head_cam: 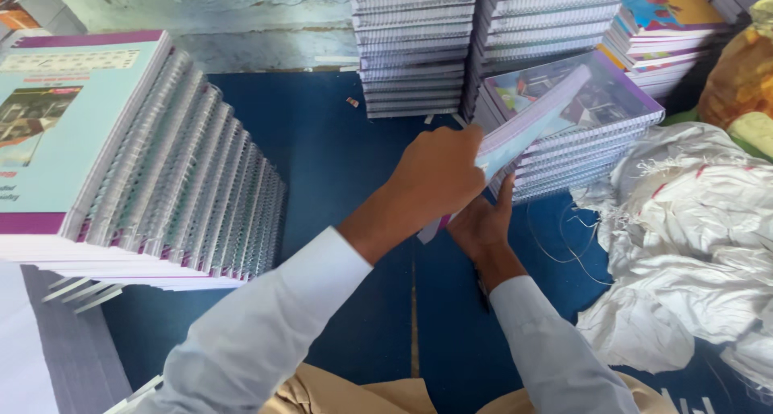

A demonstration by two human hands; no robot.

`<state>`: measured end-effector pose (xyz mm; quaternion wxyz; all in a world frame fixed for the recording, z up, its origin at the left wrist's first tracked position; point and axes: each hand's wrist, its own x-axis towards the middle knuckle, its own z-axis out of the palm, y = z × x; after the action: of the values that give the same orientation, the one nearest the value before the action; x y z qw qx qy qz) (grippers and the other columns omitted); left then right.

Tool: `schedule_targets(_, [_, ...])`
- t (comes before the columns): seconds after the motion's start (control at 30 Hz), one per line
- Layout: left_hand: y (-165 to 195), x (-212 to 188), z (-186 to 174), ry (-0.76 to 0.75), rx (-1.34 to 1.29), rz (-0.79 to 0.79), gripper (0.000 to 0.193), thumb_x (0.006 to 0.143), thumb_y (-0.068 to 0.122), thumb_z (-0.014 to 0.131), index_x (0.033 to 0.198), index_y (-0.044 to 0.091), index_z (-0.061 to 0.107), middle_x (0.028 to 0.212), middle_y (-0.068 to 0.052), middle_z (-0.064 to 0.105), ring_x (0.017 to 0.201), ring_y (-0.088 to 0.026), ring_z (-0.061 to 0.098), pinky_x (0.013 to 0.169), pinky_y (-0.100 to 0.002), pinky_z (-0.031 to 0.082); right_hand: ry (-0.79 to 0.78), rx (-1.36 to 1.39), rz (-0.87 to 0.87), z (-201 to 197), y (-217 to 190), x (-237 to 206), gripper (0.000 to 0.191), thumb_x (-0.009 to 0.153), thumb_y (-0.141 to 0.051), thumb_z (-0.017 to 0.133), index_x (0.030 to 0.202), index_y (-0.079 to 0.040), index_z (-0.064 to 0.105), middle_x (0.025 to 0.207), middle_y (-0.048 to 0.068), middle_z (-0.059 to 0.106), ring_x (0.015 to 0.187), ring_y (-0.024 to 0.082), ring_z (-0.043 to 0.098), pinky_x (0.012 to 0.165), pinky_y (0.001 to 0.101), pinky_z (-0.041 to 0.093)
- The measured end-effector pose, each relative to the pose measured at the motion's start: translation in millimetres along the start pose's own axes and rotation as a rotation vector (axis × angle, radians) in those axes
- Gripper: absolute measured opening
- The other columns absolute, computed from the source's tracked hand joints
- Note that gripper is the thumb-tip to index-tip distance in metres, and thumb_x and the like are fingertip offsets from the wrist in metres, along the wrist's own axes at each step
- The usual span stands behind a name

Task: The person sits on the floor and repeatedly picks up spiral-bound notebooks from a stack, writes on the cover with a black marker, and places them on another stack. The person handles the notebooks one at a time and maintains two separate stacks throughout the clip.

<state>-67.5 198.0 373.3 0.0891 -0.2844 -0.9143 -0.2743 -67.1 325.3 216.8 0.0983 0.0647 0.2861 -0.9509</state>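
Nearest, the right hand (481, 221) cups the lower edge of a spiral-bound notebook (527, 128) from beneath, fingers apparently curled shut on it, though the view hides them. Above it, the left hand (439, 176) closes over the notebook's near corner, tilting it up off the short stack (580, 152) beyond. Lifting seems underway; next needs a steady two-handed carry clear of the tall stacks (415, 47) behind.

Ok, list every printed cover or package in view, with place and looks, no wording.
Held notebook: both hands, centre; pale blue cover, purple edge.
Left stack cover: pale blue, purple bands, small photo.
Right stack cover: purple-edged, pictures.
Colourful cover: top right; blue, yellow, red.
White sack: right, crumpled.
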Motion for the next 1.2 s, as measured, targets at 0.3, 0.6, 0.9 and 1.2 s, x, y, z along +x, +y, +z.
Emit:
schedule_targets(0.3, [-68, -86, -24, -0.015, -0.447, -0.231, 0.039, 0.079, 0.011, 0.063, 0.118, 0.005, 0.064, 0.093, -0.023, 0.075, 0.083, -0.033, 0.077, 0.075, -0.042, 0.059, 0.064, -0.116, -0.144, -41, 11, -9, 0.071, 0.089, -0.046, 0.064, 0.146, -0.008, 0.047, 0.14, 0.014, 0.058, 0.132, 0.032, 0.054, 0.114, 0.0534, 0.041])
schedule_targets(0.6, [-124, -146, 29, -0.08, -0.875, -0.593, 0.079, 0.082, 0.021, 0.072, 0.151, 0.008, 0.036, 0.119, -0.028, 0.07, 0.107, -0.034, 0.073, 0.09, -0.044, 0.058, 0.029, -0.441, -0.228, -57, 9, -6, 0.049, 0.085, -0.014, 0.078, 0.129, -0.004, 0.059, 0.118, 0.011, 0.07, 0.106, 0.023, 0.07, 0.095, 0.0414, 0.058])
schedule_targets(0.9, [-179, -198, 121, -0.013, -0.938, -0.814, 0.072, 0.086, 0.032, 0.072, 0.146, 0.005, 0.042, 0.127, -0.027, 0.068, 0.113, -0.032, 0.072, 0.093, -0.044, 0.06, 0.224, -0.735, -0.01, -62, 55, -1, 0.058, 0.079, -0.015, 0.081, 0.128, 0.003, 0.056, 0.109, 0.021, 0.071, 0.095, 0.031, 0.074, 0.08, 0.0432, 0.065])
schedule_targets(1.2, [-220, -217, 173, 0.099, -1.063, -0.907, 0.072, 0.087, 0.025, 0.073, 0.148, 0.006, 0.04, 0.13, -0.023, 0.067, 0.117, -0.03, 0.07, 0.096, -0.04, 0.058, 0.241, -0.996, 0.076, -83, 88, 29, 0.065, 0.087, -0.023, 0.074, 0.14, 0.003, 0.048, 0.114, 0.025, 0.07, 0.095, 0.032, 0.074, 0.079, 0.0408, 0.063])
